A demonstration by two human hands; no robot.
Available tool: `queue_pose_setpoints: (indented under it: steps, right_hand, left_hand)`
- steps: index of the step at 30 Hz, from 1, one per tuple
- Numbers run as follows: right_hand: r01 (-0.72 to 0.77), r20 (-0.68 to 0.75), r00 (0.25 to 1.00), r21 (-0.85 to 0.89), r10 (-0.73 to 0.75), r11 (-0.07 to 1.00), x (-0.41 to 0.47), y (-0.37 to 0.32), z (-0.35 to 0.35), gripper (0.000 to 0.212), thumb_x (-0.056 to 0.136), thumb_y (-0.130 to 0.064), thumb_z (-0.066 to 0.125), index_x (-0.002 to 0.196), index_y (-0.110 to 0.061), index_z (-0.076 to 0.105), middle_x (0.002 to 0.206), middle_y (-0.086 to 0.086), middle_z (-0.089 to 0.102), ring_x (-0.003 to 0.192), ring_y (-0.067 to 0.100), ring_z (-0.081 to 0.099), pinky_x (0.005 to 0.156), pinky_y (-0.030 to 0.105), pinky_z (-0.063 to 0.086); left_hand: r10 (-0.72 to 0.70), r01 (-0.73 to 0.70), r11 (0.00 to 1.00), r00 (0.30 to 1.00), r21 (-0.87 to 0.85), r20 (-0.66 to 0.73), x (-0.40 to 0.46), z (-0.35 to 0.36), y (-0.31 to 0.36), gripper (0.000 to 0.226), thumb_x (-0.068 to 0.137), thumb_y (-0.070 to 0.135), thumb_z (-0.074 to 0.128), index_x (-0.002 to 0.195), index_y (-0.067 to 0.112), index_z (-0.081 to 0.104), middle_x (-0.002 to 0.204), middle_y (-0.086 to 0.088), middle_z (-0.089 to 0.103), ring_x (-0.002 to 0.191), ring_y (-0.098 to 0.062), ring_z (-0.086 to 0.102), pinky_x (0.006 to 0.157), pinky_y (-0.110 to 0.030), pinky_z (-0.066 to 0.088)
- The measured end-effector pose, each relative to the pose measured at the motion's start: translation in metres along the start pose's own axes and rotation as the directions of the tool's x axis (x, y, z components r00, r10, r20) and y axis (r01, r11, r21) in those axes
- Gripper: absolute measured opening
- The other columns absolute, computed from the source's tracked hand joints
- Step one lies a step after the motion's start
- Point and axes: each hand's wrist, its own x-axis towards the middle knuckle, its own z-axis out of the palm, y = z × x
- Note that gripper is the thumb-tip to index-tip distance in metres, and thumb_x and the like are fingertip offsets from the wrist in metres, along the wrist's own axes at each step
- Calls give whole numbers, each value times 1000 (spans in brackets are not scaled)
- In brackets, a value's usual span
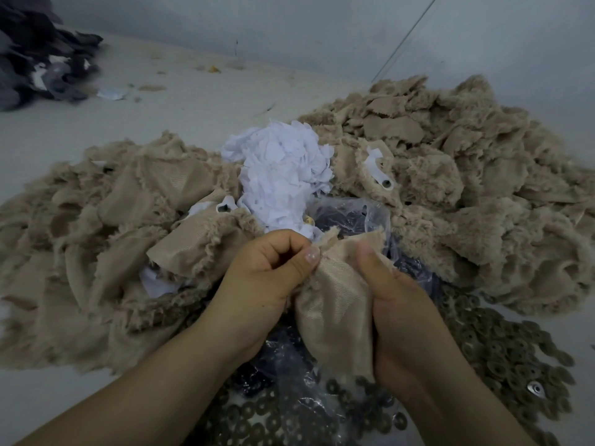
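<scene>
Washers, dull and ring-shaped, lie scattered nearest, spreading out to the right across the table. Among them sits a crumpled clear bag with dark small parts inside; it lies right under the hands, probably so parts can be picked out without a reach.

Above the bag both hands hold one beige plush piece, its smooth woven backing turned outward. The left hand has its grip closed on the upper edge, thumb pinching the cloth against curled fingers. The right hand is wrapped round the piece's right side, thumb pressed up along the backing. Held this way the cloth is stretched between them, which looks like spreading or turning it to get at a spot for fitting a part; which spot I cannot tell.

Heaps of the same plush crowd in on both sides: a left pile and a bigger right pile, one scrap there bearing a white tab with a dark eyelet. Between them rises a mound of white scraps, close behind the hands and hemming in forward room. Far off at the left corner lies a dark cloth heap.
</scene>
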Motion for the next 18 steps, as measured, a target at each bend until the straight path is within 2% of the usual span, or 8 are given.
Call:
queue_pose_setpoints:
  steps: [3, 6, 9, 12, 14, 15, 17, 18]
  right_hand:
    - [17, 78, 997, 20, -19, 1000, -2, 1, 0, 39, 80, -36, 73, 102, -5, 76, 107, 21, 73, 99, 32, 72, 74, 33, 59]
    - [17, 70, 997, 12, -18, 1000, -2, 4, -1, 32, 79, -29, 72, 101, -6, 77, 106, 20, 74, 99, 33, 73, 74, 34, 59]
    - [56, 64, 997, -34, -54, 998, -2, 4, 0, 28, 82, -26, 70, 103, -7, 76, 108, 19, 74, 100, 34, 72, 80, 39, 60]
    - [118, 39, 993, -201, -113, 972, -4, -3, -1, 20, 89, -31, 68, 96, -15, 79, 99, 12, 77, 94, 26, 74, 78, 35, 61]
    - [133, -56, 980, -523, -189, 842, -1, -13, -8, 22, 93, -36, 62, 89, -22, 78, 91, 3, 76, 85, 17, 73, 72, 32, 60]
    - [105, -81, 972, -693, -222, 714, 2, -19, -14, 25, 94, -34, 59, 88, -16, 76, 90, 5, 74, 83, 20, 71, 73, 38, 60]
    - [46, -50, 979, -890, -196, 453, 5, -34, -26, 32, 93, -28, 54, 79, -3, 69, 76, 16, 69, 73, 36, 66, 71, 53, 58]
    - [15, -31, 989, -954, -147, 299, 4, -41, -31, 35, 92, -26, 53, 73, -3, 69, 67, 14, 70, 68, 35, 68, 69, 51, 60]
  left_hand:
    - [21, -22, 999, 1000, 33, 20, -2, 1, 2, 15, 81, 25, 73, 74, 13, 67, 69, -4, 62, 64, -13, 55, 59, -22, 49]
    - [33, -34, 997, 999, 70, 7, -3, 4, 3, 19, 74, 24, 80, 73, 10, 66, 70, -8, 62, 64, -13, 58, 58, -22, 51]
    - [29, -28, 999, 999, 46, -20, -3, 3, 2, 16, 76, 25, 78, 73, 12, 69, 72, -12, 65, 67, -18, 59, 62, -25, 53]
    - [21, -20, 999, 999, 31, -42, -2, -2, 1, 19, 73, 27, 79, 73, 10, 71, 75, -15, 66, 69, -22, 60, 64, -28, 54]
    - [19, -18, 1000, 999, 4, -42, -2, -5, 0, 15, 72, 26, 80, 72, 13, 72, 72, -9, 67, 66, -16, 61, 61, -23, 54]
    - [17, -18, 1000, 999, -8, -39, -2, -7, 0, 14, 72, 27, 80, 72, 15, 72, 71, -6, 67, 65, -13, 61, 61, -21, 53]
    - [15, -16, 1000, 999, -23, -45, -3, -12, -1, 17, 72, 29, 85, 72, 17, 73, 72, -4, 67, 66, -11, 61, 62, -20, 52]
    - [13, -15, 999, 999, -37, -48, -3, -14, -2, 17, 71, 29, 85, 72, 18, 73, 73, -4, 68, 67, -12, 61, 63, -21, 52]
